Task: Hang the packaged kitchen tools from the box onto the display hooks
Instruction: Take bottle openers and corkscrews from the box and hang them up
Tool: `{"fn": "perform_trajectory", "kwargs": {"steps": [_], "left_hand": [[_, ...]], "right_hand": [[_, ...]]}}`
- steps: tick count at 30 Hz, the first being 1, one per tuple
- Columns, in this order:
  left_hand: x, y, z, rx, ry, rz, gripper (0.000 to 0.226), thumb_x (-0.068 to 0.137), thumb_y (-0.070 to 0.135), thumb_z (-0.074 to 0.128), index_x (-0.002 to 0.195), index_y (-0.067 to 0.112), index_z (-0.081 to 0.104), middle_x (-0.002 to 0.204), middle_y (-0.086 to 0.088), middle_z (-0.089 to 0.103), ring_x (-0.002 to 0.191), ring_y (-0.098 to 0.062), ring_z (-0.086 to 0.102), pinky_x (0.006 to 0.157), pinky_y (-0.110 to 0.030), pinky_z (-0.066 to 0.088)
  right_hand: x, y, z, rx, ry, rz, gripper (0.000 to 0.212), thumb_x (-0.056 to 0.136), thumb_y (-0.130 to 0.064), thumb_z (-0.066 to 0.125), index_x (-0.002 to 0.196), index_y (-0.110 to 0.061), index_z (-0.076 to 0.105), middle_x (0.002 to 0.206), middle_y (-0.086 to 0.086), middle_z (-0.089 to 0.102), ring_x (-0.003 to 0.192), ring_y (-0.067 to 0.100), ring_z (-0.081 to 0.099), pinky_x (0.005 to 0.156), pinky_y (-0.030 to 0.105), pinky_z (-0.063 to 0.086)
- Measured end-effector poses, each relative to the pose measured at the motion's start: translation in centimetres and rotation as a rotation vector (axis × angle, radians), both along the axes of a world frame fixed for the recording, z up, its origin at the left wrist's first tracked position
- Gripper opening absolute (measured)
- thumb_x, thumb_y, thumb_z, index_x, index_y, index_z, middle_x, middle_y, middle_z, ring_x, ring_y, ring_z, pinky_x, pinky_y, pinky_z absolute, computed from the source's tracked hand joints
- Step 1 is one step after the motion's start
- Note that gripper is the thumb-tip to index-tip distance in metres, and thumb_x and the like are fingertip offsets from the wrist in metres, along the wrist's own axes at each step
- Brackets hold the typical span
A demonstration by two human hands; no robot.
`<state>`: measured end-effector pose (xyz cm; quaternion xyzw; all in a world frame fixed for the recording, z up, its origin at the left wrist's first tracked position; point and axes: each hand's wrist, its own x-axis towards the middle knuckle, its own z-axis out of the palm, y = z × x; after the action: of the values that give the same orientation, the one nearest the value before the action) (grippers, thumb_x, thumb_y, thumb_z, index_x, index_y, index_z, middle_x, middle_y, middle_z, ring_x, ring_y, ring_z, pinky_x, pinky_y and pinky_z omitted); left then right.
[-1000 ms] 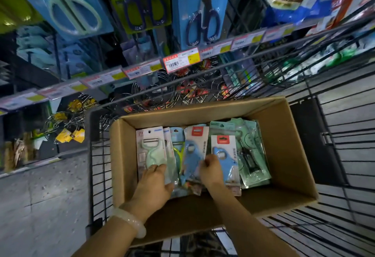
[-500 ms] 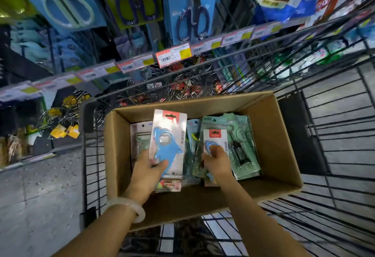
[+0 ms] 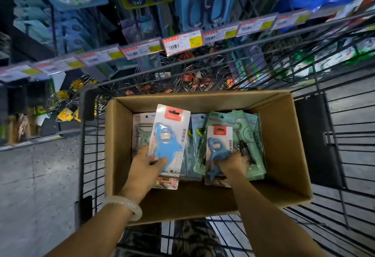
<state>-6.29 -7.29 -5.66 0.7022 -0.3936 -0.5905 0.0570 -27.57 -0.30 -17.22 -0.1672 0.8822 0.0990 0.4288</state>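
Cardboard box (image 3: 284, 135) in wire cart (image 3: 345, 155), scissors rack (image 3: 205, 3) behind

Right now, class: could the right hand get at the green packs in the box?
Probably yes. The right hand already lies on the green packs, gripping a blue opener pack on top of them; it would need to let that go first.

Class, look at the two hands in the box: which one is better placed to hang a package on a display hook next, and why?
Probably the left hand: it holds a blue opener package raised clear of the box. The right hand grips a second package low among the others.
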Motion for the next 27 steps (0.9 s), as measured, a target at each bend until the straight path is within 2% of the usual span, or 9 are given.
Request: {"fn": "perform_trajectory", "kwargs": {"steps": [2, 4, 7, 9, 14, 18, 22, 25, 27], "left_hand": [[0.0, 0.0, 0.1, 0.0, -0.011, 0.01, 0.031, 0.088, 0.015, 0.064, 0.116, 0.019, 0.05, 0.109, 0.0, 0.066, 0.087, -0.012, 0.067, 0.061, -0.022, 0.055], [0.0, 0.1, 0.2, -0.001, -0.009, 0.018, 0.033, 0.088, 0.014, 0.065, 0.118, 0.018, 0.051, 0.11, -0.001, 0.066, 0.089, -0.013, 0.067, 0.063, -0.024, 0.056], [0.1, 0.1, 0.6, -0.015, -0.006, 0.036, 0.035, 0.088, 0.013, 0.064, 0.12, 0.016, 0.049, 0.109, -0.001, 0.065, 0.086, -0.01, 0.066, 0.06, -0.021, 0.054], [0.2, 0.1, 1.0, -0.033, -0.002, 0.043, 0.034, 0.088, 0.012, 0.064, 0.118, 0.016, 0.048, 0.107, 0.0, 0.064, 0.081, -0.007, 0.064, 0.058, -0.019, 0.052], [0.7, 0.2, 2.0, -0.125, 0.007, 0.056, 0.036, 0.088, 0.009, 0.064, 0.115, 0.019, 0.044, 0.107, 0.001, 0.061, 0.087, -0.014, 0.063, 0.064, -0.022, 0.053], [1.6, 0.6, 2.8, -0.2, 0.036, 0.056, 0.038, 0.087, 0.013, 0.065, 0.115, 0.024, 0.043, 0.103, 0.006, 0.061, 0.085, -0.007, 0.062, 0.062, -0.019, 0.052], [3.9, 1.6, 3.8, -0.302, 0.095, 0.116, 0.034, 0.084, 0.009, 0.069, 0.114, 0.013, 0.053, 0.097, 0.001, 0.067, 0.08, -0.004, 0.063, 0.06, -0.016, 0.05], [6.6, 2.3, 6.1, -0.4, 0.165, 0.235, 0.029, 0.084, -0.001, 0.065, 0.107, 0.012, 0.052, 0.09, 0.002, 0.064, 0.074, 0.0, 0.059, 0.055, -0.007, 0.046], [9.1, 2.9, 7.9, -0.458, 0.211, 0.314, 0.031, 0.084, -0.005, 0.064, 0.108, 0.011, 0.052, 0.089, -0.005, 0.063, 0.072, 0.0, 0.058, 0.055, -0.006, 0.046]], "right_hand": [[-0.2, -0.2, 0.0, 0.003, -0.007, -0.043, 0.088, 0.072, -0.043, 0.077, 0.137, -0.007, 0.03, 0.134, 0.018, 0.035, 0.121, 0.031, 0.04, 0.102, 0.04, 0.039], [-0.3, -0.6, 0.1, -0.054, -0.039, -0.176, 0.088, 0.071, -0.034, 0.08, 0.137, -0.007, 0.028, 0.135, 0.019, 0.035, 0.121, 0.032, 0.041, 0.099, 0.041, 0.041], [0.4, -1.1, 0.8, -0.232, -0.078, -0.353, 0.059, 0.084, -0.009, 0.067, 0.131, -0.002, 0.031, 0.128, 0.019, 0.047, 0.111, 0.031, 0.053, 0.083, 0.035, 0.048], [1.0, -1.2, 1.7, -0.346, -0.063, -0.413, 0.041, 0.091, -0.002, 0.052, 0.129, -0.002, 0.036, 0.121, 0.019, 0.056, 0.105, 0.031, 0.058, 0.079, 0.035, 0.048], [2.0, -0.8, 5.4, -0.657, -0.224, -0.631, 0.034, 0.091, 0.003, 0.051, 0.123, -0.004, 0.041, 0.116, 0.011, 0.055, 0.095, 0.018, 0.054, 0.079, 0.031, 0.049], [3.6, -0.3, 9.2, -0.889, -0.361, -0.635, 0.033, 0.091, 0.003, 0.054, 0.118, -0.01, 0.043, 0.114, 0.009, 0.058, 0.094, 0.017, 0.061, 0.073, 0.028, 0.055], [7.2, -1.2, 13.5, -1.088, -0.423, -0.549, 0.029, 0.09, 0.004, 0.055, 0.111, -0.014, 0.045, 0.106, 0.013, 0.062, 0.087, 0.015, 0.062, 0.061, 0.014, 0.052], [10.9, -1.9, 16.2, -1.191, -0.439, -0.444, 0.026, 0.09, 0.003, 0.055, 0.11, -0.013, 0.048, 0.107, 0.019, 0.064, 0.085, 0.015, 0.063, 0.063, 0.017, 0.052], [13.8, -2.1, 17.9, -1.237, -0.487, -0.39, 0.028, 0.089, 0.005, 0.054, 0.112, -0.011, 0.047, 0.108, 0.018, 0.065, 0.086, 0.017, 0.063, 0.062, 0.016, 0.052]]}}
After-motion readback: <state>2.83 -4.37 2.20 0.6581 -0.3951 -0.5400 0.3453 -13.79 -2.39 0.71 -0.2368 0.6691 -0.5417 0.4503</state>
